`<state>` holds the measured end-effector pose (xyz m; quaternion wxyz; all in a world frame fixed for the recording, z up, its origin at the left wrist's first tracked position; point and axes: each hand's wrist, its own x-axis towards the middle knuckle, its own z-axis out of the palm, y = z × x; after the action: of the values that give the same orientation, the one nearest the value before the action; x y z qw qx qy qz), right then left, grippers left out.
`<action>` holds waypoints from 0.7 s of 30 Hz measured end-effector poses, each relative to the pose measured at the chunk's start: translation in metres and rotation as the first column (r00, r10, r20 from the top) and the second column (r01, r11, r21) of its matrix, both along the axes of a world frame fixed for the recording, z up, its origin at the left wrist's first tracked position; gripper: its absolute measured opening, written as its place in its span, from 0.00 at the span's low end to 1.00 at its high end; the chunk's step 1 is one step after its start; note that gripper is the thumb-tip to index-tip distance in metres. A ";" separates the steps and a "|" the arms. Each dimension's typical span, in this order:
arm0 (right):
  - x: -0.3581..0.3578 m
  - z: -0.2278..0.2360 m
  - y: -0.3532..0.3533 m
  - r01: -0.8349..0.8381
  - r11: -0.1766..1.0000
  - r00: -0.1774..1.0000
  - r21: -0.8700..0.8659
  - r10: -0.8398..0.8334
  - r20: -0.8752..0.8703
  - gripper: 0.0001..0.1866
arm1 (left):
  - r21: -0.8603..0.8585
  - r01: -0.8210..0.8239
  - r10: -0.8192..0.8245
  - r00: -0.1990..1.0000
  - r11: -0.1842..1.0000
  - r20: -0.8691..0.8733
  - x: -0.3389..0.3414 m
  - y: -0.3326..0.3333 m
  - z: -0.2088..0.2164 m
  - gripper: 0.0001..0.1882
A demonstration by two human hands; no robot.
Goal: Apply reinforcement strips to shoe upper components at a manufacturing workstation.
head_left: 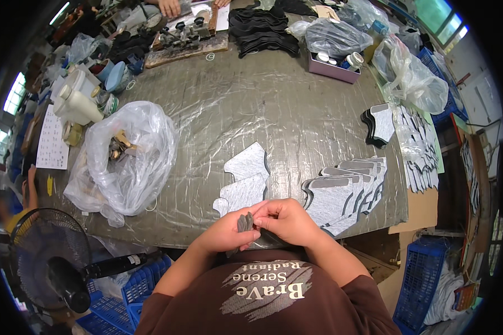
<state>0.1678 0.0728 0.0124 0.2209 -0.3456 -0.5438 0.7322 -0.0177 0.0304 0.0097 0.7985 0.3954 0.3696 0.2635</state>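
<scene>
Grey small piece, two hands pinching it

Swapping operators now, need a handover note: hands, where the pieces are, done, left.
Left hand and right hand meet at the table's near edge, both pinching a small dark grey piece.
Two grey cut panels lie flat just beyond the hands.
Fanned row of grey panels sits to the right.
Clear plastic bag lies to the left.
Done and left: cannot tell which panels are finished; small piece not yet set down.
</scene>
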 end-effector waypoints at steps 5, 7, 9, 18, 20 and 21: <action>0.000 0.004 -0.002 -0.024 1.000 0.999 0.001 0.024 0.037 0.03 | 0.004 -0.012 0.012 1.000 1.000 0.003 0.002 0.000 0.004 0.40; 0.001 0.003 -0.003 -0.019 0.999 1.000 -0.048 0.019 -0.008 0.03 | 0.003 0.000 0.001 1.000 1.000 -0.007 0.002 0.002 0.008 0.40; 0.001 0.001 -0.003 -0.015 1.000 1.000 -0.003 0.015 0.005 0.03 | 0.002 0.009 -0.009 1.000 1.000 -0.018 0.001 0.002 0.008 0.40; 0.000 0.002 -0.002 -0.032 0.999 0.999 -0.015 0.033 0.007 0.03 | -0.036 0.075 -0.074 0.997 0.997 0.024 -0.002 0.002 0.001 0.41; 0.000 -0.002 -0.003 -0.024 0.996 0.998 -0.082 0.019 -0.060 0.03 | -0.014 0.080 -0.079 0.996 0.997 0.043 -0.003 0.001 -0.003 0.41; 0.000 -0.003 -0.003 -0.024 0.992 0.997 -0.127 0.015 -0.073 0.03 | -0.015 0.080 -0.080 0.996 0.997 0.043 -0.003 0.000 -0.004 0.41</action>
<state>0.1677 0.0697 0.0096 0.2106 -0.3274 -0.4909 0.7794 -0.0209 0.0302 0.0057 0.8194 0.3976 0.3385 0.2365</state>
